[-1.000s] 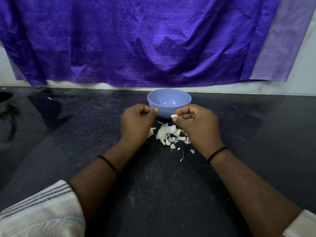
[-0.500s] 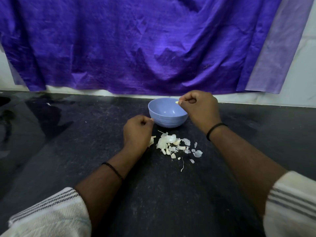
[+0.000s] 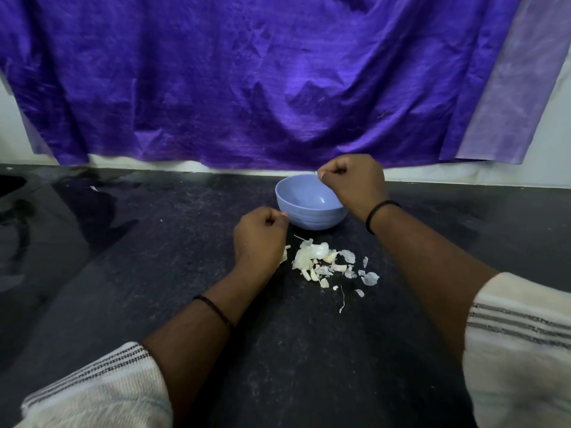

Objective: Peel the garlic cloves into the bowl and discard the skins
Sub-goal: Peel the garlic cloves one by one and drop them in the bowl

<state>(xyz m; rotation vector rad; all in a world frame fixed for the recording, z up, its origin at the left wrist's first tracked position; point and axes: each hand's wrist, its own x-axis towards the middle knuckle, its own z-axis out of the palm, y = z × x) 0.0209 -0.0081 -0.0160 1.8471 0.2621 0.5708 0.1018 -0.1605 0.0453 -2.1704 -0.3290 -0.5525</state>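
Observation:
A light blue bowl (image 3: 309, 211) stands on the black counter (image 3: 154, 257). My right hand (image 3: 352, 183) hovers over the bowl's right rim with its fingers pinched together, and no clove shows between them. My left hand (image 3: 261, 239) rests in a loose fist just left of the bowl. A pale speck sits at its thumb tip; I cannot tell whether it is skin. A pile of garlic cloves and skins (image 3: 324, 264) lies in front of the bowl, between my forearms. The part of the bowl's inside that I can see holds nothing.
A purple cloth (image 3: 262, 81) hangs on the wall behind the counter, its hem just above the bowl. Loose skin flakes (image 3: 369, 278) trail to the right of the pile. A dark object (image 3: 9, 183) sits at the far left edge.
My right hand lifted a peeled clove from beside the pile to above the bowl; the clove no longer shows at its fingertips. My left hand stayed in place.

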